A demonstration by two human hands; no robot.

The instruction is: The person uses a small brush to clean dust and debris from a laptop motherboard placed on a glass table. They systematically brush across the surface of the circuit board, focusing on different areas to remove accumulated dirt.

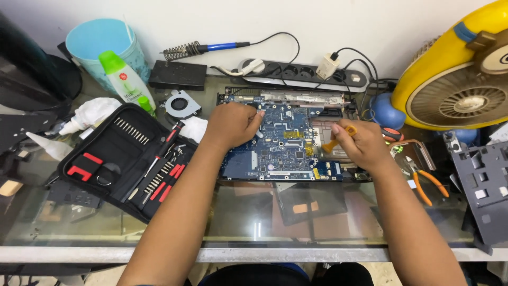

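Note:
A blue laptop motherboard (pixel 280 143) lies in an opened laptop base on the glass table (pixel 264 222). My left hand (pixel 233 124) rests on the board's upper left part, fingertips pressing on it. Gripped in my right hand (pixel 360 143) is a small orange-handled tool (pixel 338 139) whose tip touches the board's right edge.
An open black screwdriver kit (pixel 124 159) lies at the left, with a small fan (pixel 180 104), a green-capped bottle (pixel 124 77) and a blue cup (pixel 103 45) behind it. A power strip (pixel 301 71) and soldering iron (pixel 206 48) sit at the back. Orange pliers (pixel 426 180) and a yellow fan (pixel 455 74) are at the right.

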